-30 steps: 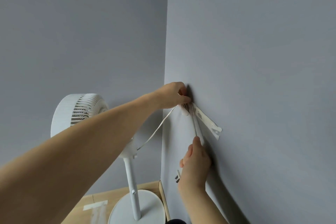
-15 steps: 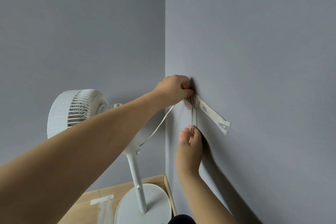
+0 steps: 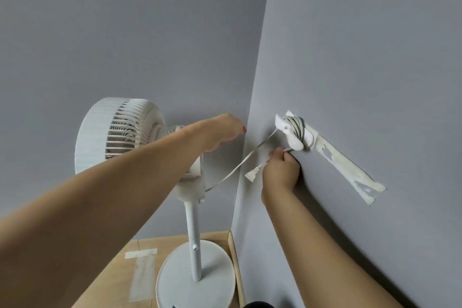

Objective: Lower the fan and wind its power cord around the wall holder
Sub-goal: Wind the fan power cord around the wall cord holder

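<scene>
A white pedestal fan point(image 3: 120, 137) stands on its round base point(image 3: 197, 280) in the room corner. Its white power cord point(image 3: 240, 162) runs from the fan's neck up to a white wall holder point(image 3: 287, 130) on the right wall, where several turns are wound. My right hand point(image 3: 281, 170) pinches the cord's free end just below the holder, and the white plug point(image 3: 252, 174) sticks out to the left of my fingers. My left hand point(image 3: 225, 130) hovers left of the holder, fingers loosely curled, holding nothing.
A strip of torn white tape point(image 3: 350, 172) runs down the right wall from the holder. The fan stands on a light wooden surface point(image 3: 140, 270) with a tape patch, bounded by a raised edge point(image 3: 233, 252) against the wall.
My left hand let go of the holder and drew back to the left. My right hand rose with the cord end close under the holder, and the plug now shows beside it.
</scene>
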`<state>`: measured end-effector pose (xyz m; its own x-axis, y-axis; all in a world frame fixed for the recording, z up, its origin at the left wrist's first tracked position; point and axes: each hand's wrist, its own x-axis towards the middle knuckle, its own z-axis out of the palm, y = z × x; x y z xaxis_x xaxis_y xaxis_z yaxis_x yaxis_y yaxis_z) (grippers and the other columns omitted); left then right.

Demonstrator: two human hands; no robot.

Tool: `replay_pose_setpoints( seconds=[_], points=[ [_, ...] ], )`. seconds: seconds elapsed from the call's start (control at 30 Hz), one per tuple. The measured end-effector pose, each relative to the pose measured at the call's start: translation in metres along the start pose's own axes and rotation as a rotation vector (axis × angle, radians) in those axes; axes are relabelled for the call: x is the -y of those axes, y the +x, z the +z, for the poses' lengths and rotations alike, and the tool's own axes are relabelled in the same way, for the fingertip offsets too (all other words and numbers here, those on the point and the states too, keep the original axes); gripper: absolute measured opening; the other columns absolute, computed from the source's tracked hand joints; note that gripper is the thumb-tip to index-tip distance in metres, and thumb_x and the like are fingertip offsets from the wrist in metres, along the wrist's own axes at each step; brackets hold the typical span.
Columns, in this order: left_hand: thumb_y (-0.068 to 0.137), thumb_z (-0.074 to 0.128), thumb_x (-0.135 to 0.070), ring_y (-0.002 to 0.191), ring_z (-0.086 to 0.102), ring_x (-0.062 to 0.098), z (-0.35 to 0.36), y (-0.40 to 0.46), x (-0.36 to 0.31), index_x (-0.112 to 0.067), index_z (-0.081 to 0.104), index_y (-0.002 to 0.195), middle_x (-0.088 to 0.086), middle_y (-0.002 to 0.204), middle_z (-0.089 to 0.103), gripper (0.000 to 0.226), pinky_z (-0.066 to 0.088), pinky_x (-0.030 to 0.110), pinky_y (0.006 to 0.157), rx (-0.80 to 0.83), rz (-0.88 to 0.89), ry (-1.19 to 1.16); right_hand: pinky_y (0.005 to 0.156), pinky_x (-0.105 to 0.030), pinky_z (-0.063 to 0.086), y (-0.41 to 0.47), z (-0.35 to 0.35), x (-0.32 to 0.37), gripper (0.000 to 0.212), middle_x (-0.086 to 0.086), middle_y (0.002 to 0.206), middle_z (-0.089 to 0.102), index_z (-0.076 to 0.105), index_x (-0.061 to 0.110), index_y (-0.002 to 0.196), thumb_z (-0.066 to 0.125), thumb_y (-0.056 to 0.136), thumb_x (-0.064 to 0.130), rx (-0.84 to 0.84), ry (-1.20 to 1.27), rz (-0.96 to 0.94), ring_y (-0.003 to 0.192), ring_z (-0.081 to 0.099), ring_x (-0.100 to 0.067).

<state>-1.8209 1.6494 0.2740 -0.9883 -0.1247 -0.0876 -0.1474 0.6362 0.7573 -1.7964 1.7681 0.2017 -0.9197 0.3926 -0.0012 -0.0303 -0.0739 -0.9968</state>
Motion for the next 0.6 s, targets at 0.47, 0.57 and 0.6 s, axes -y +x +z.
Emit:
replay_pose_setpoints(
  seconds=[0.47,0.57,0.6],
  points=[
    [0.091,0.058,-0.038,0.076,0.059,0.015,0.014,0.042,0.029,-0.023,0.063,0.084,-0.004,0.080,0.068,0.018,0.035,0.048,0.099,0.182,-0.343,-0.624,0.077,-0.024,0.050,0.023,0.041,0.033,0.025,0.000,0.113,0.066,0.061,0.014,0.120,0.048,0.098,0.016,-0.001,0.539,0.227,0.099,0.064,-0.018],
    [0.094,0.061,-0.019,0.063,0.057,0.015,0.011,0.048,0.021,-0.016,0.062,0.081,0.002,0.075,0.062,0.013,0.048,0.034,0.078,0.118,-0.229,-0.735,0.086,-0.025,0.047,0.018,0.035,0.035,0.033,0.001,0.127,0.064,0.058,0.022,0.128,0.045,0.099,0.024,0.071,0.473,0.304,0.111,0.064,-0.021],
    [0.094,0.061,-0.012,0.062,0.057,0.015,0.009,0.049,0.016,-0.013,0.060,0.082,0.004,0.076,0.061,0.012,0.050,0.032,0.073,0.071,-0.182,-0.773,0.093,-0.028,0.046,0.016,0.032,0.034,0.034,-0.004,0.130,0.062,0.057,0.020,0.129,0.043,0.098,0.025,0.090,0.422,0.336,0.115,0.063,-0.023]
  ],
)
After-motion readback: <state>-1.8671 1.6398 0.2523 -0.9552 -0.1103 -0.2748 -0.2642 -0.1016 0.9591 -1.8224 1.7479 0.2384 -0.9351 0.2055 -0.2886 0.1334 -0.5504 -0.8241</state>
